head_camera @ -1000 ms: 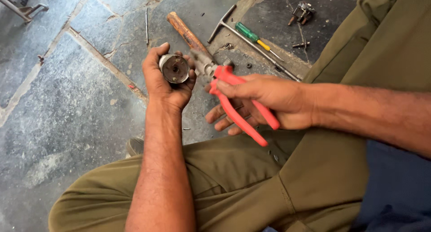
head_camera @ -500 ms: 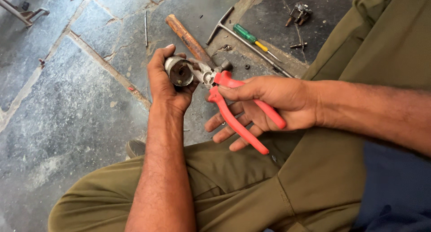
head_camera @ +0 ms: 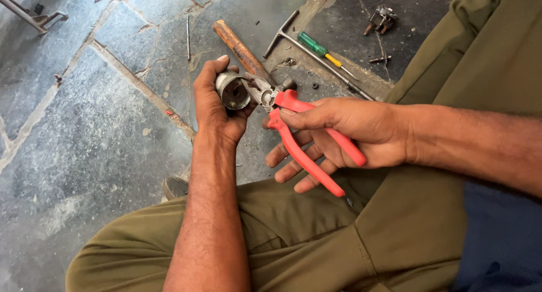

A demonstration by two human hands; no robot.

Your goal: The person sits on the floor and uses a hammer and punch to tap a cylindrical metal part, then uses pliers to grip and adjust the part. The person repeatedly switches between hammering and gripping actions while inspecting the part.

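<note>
Head view, looking down over the person's lap. The left hand [head_camera: 217, 103] is wrapped around a short metal cylinder [head_camera: 232, 90], hollow end turned up toward the camera; thumb on one side, fingers curled behind it. The cylinder sits above the stone floor [head_camera: 84, 128], just ahead of the person's knee.

The right hand [head_camera: 339, 134] is closed on a pair of red-handled pliers [head_camera: 307, 136]. The thumb lies along the upper handle, and the fingers pass under and between the two handles, which stand spread apart. The steel nose of the pliers meets the cylinder's rim on its right side; whether the nose actually bites the rim or only rests against it cannot be told.

On the floor beyond the hands: a wooden-handled tool [head_camera: 240, 46] lying at a slant, its lower end hidden behind the pliers and the cylinder. To its right, a T-shaped metal bar [head_camera: 316, 52] and a green-and-yellow screwdriver [head_camera: 319, 48] lie crossing each other. A small cluster of metal parts [head_camera: 383, 18] sits farther off, near the top edge. The person wears olive trousers [head_camera: 293, 235].
</note>
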